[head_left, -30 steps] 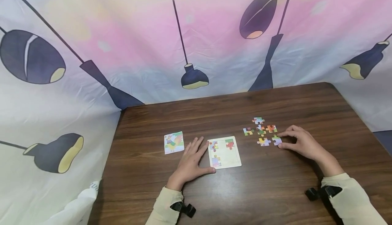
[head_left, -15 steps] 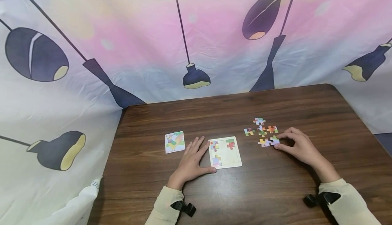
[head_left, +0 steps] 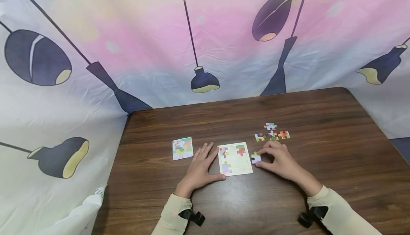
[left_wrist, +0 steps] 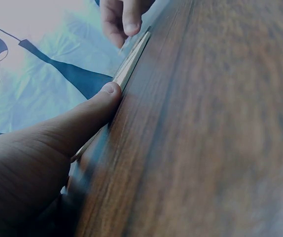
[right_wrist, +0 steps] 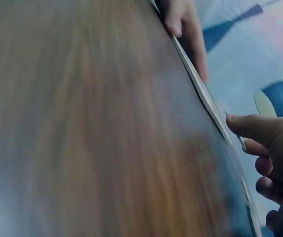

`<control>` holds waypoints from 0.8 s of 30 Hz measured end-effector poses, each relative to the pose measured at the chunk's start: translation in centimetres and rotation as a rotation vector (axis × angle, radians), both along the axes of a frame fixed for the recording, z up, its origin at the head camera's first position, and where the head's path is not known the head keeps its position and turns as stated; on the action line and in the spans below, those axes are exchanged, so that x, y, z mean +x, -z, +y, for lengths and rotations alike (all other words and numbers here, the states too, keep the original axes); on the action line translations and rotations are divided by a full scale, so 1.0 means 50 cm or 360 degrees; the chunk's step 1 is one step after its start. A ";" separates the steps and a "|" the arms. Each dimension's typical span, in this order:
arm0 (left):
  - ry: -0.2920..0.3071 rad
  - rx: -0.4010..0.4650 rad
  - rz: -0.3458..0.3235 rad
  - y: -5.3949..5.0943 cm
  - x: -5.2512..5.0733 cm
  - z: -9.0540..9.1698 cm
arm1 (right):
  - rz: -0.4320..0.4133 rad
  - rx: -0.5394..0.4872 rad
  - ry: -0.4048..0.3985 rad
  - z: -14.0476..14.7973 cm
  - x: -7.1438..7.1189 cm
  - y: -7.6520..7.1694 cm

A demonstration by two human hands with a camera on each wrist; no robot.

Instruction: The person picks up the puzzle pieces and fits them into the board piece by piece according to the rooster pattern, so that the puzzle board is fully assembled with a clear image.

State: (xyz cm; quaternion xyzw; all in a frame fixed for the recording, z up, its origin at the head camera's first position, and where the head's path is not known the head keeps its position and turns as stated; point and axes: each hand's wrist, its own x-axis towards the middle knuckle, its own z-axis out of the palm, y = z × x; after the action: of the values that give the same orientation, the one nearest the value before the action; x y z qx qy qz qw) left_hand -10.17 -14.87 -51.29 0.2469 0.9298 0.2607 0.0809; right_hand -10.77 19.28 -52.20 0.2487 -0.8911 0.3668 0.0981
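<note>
A square puzzle tray (head_left: 241,165) lies mid-table with three pieces in its corners, at upper left, upper right and lower left. My left hand (head_left: 200,171) is spread at the tray's left side, its thumb touching the lower edge, as the left wrist view also shows. Between thumb and fingers my right hand (head_left: 280,160) pinches a lilac and green jigsaw piece (head_left: 256,158), just off the tray's right edge. Edge-on, the thin jigsaw piece (right_wrist: 241,141) shows in the right wrist view, tilted above the table.
Several loose jigsaw pieces (head_left: 273,135) lie beyond my right hand. A square picture card (head_left: 182,148) lies left of my left hand. The brown wooden table (head_left: 153,192) meets a lamp-printed cloth (head_left: 144,68) along its far edge.
My right hand has taken the lilac and green jigsaw piece from the loose group and carried it left to the tray's right side. My left hand stays in place.
</note>
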 end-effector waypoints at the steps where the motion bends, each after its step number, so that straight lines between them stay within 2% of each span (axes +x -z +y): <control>1: 0.0003 -0.0002 -0.0001 0.000 0.000 0.000 | -0.0014 0.0010 -0.0020 -0.010 0.002 0.000; 8: 0.0014 -0.0040 -0.0013 0.005 -0.002 0.005 | -0.0099 0.0040 -0.0136 -0.059 0.009 -0.001; 14: 0.0026 -0.0041 -0.0021 0.003 -0.004 0.009 | -0.0187 0.0051 -0.0130 -0.067 0.014 -0.001; 18: 0.0025 -0.0025 -0.0015 0.001 -0.004 0.006 | -0.0148 0.0045 -0.0141 -0.079 0.010 -0.003; 24: -0.0001 -0.0022 -0.0011 0.001 -0.001 0.002 | -0.0011 0.0127 -0.0285 -0.109 0.000 -0.010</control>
State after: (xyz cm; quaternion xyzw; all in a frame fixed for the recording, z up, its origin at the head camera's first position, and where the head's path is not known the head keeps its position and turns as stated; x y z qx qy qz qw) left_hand -10.24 -14.77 -51.36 0.2453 0.9314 0.2551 0.0857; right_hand -10.75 13.83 -51.69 0.3298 -0.8795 0.3392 0.0518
